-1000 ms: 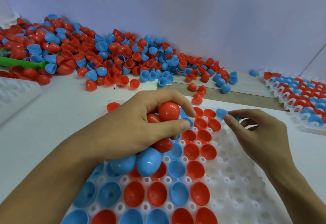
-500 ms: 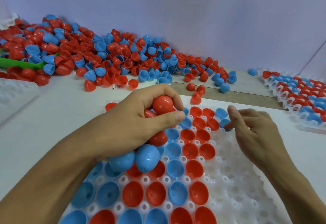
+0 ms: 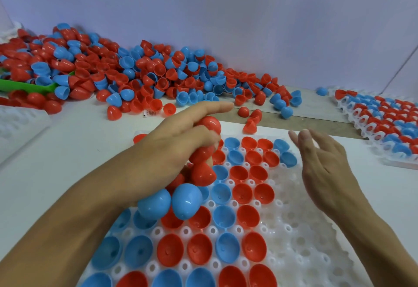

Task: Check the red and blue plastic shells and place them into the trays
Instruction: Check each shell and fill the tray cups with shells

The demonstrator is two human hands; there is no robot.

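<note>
My left hand (image 3: pixel 172 151) hovers over the white tray (image 3: pixel 300 241) and grips a handful of shells: a red shell (image 3: pixel 209 125) at the top near my fingertips, more red ones below, and two blue shells (image 3: pixel 186 200) bulging out under my palm. My index finger sticks out straight. My right hand (image 3: pixel 325 171) floats above the tray's right side, fingers loosely spread, holding nothing. The tray's left and middle cups hold red and blue shells with their hollow side up; a blue shell (image 3: pixel 288 159) sits at the filled area's right edge, close to my right fingers.
A big heap of loose shells (image 3: pixel 140 76) lies along the back wall, with a green scoop (image 3: pixel 29 86) buried in it at the left. A filled tray (image 3: pixel 384 119) sits at the right. Another white tray (image 3: pixel 20 124) lies at the left edge.
My right hand let go of the blue shell, which now sits in a tray cup, and drew back with fingers spread. My left index finger straightened over the red shell.
</note>
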